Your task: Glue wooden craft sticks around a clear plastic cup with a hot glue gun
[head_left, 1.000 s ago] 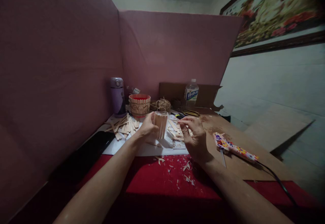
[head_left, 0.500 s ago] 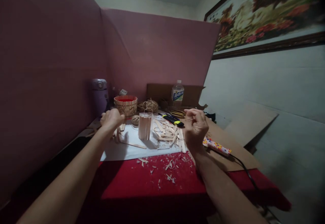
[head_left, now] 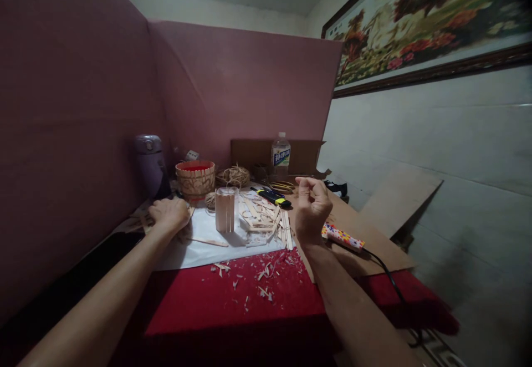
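Wooden craft sticks [head_left: 143, 220] lie at the left edge of the white sheet, and my left hand [head_left: 170, 213] is over them, palm down, its bent fingers a little apart. My right hand [head_left: 313, 206] is raised at the right of the sheet with its fingers curled in. From under its palm a wooden craft stick [head_left: 308, 268] runs down beside the wrist; the grip itself is hidden. Between my hands stands a transparent cup [head_left: 225, 212] partly lined with upright sticks. A single thin stick [head_left: 208, 241] lies in front of it.
Behind are a stick-covered pot [head_left: 195, 181], a twine ball [head_left: 235, 176], a purple flask [head_left: 152, 167] and a bottle [head_left: 281, 156]. A utility knife [head_left: 274, 197] lies beside scattered sticks [head_left: 261, 217]. A flowered glue gun [head_left: 343, 238] trails a black cord. Shavings litter the red cloth [head_left: 233, 306].
My left hand has moved down and left onto the sticks at the sheet's edge. The right hand stays raised, and more of the stick shows beside its wrist. The view has shifted slightly right.
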Tool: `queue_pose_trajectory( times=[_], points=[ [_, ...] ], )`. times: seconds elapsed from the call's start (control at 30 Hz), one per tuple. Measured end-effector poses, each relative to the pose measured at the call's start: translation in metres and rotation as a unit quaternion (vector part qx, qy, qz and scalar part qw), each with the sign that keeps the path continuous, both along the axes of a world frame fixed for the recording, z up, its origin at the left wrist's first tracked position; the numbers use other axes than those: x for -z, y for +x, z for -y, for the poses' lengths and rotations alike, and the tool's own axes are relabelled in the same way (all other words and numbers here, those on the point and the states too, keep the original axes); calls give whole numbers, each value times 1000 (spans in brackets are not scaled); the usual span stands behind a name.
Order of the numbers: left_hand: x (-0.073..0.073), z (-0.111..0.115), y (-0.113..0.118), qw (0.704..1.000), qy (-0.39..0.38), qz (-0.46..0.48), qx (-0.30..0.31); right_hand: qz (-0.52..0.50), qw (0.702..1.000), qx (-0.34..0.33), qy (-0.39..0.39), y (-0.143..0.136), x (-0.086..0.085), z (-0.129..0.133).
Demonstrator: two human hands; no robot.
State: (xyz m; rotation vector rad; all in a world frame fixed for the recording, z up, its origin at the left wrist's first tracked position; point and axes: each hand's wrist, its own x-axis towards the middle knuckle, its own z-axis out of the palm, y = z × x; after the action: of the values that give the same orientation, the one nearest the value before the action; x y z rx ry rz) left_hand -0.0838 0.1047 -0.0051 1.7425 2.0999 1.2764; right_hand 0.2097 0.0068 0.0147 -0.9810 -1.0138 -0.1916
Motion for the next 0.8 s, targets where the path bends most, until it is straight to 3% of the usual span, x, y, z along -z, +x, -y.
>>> queue_pose_trajectory(
  times=[0.07, 0.13, 0.27, 0.37, 0.43, 0.5, 0.63, 0.8],
  points=[
    [-3, 2, 4, 1000, 6, 15, -6, 0, 1000, -4, -2, 0, 1, -1],
    [-6, 5, 11, 999, 12, 42, 25, -2, 1000, -6, -9, -1, 4, -2],
    [-7, 15, 34, 976, 20, 131, 174, -20, 999, -27, -40, -1, 10, -7],
    [0, 25, 52, 946, 17, 184, 268, 34, 981, -39, -184, 1, 6, -13],
    [5, 30, 61, 902, -23, 255, 347, 105, 947, -52, -299, 2, -1, -19],
    [8, 32, 67, 883, -47, 279, 374, 166, 912, -72, -368, -1, -8, -28],
    [10, 28, 67, 884, -38, 307, 350, 269, 837, -81, -469, -23, -13, -50],
    [12, 17, 52, 902, 38, 326, 281, 338, 745, -73, -570, -59, -5, -75]
  ],
)
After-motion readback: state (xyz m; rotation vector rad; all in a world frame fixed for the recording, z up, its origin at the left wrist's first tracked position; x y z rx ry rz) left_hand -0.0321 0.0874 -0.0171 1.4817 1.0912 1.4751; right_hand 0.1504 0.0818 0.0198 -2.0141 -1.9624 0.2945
